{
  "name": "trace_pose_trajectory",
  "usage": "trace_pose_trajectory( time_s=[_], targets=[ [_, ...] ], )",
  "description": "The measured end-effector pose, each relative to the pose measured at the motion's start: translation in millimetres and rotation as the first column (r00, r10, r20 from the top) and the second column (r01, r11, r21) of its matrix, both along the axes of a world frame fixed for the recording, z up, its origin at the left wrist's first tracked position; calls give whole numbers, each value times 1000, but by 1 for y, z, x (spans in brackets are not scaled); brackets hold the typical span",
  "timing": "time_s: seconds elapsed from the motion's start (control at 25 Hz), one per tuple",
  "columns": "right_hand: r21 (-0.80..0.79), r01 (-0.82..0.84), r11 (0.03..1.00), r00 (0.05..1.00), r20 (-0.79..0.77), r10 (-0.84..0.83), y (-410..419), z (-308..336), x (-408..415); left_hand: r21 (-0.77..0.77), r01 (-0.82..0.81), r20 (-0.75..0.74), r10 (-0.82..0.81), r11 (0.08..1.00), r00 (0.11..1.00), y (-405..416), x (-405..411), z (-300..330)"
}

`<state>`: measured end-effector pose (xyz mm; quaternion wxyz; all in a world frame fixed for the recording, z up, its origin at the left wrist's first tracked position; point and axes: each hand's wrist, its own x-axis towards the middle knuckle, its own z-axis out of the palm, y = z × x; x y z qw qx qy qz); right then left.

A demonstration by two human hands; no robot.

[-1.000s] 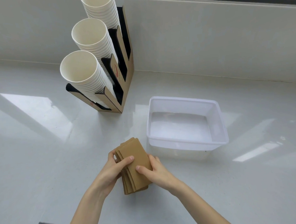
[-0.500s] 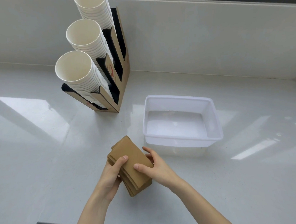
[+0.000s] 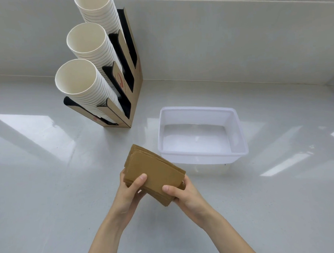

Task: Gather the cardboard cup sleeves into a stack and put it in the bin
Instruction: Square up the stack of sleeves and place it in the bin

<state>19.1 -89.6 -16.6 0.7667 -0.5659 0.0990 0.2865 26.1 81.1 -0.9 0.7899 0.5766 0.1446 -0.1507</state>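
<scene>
A stack of brown cardboard cup sleeves (image 3: pixel 154 169) is held above the white counter, tilted with its far end toward the bin. My left hand (image 3: pixel 129 194) grips the stack's left near corner, thumb on top. My right hand (image 3: pixel 183 194) grips its right near edge, thumb on top and fingers underneath. The translucent white plastic bin (image 3: pixel 238 127) stands just right of and behind the stack, with nothing in it.
A cardboard cup dispenser (image 3: pixel 130 86) with three leaning stacks of white paper cups (image 3: pixel 79 82) stands at the back left. The counter (image 3: pixel 41 178) meets a low white wall behind. The counter's front edge runs below my forearms.
Both hands have lifted the sleeve stack off the counter and turned it more sideways, closer to the bin's near left corner.
</scene>
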Motion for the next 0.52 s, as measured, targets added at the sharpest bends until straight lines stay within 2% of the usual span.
trace_pose_trajectory(
  time_s=[0.28,0.36,0.52],
  targets=[
    [-228,-70,971,989,112,98,-44,11,2,118,274,72,-284,954,956,-2,3,2],
    [-299,-78,951,984,130,122,-57,14,0,234,370,33,-388,899,921,-4,5,1],
    [-459,-50,887,969,192,154,-74,13,-5,511,473,-7,-547,718,837,-19,12,-12]
  ],
)
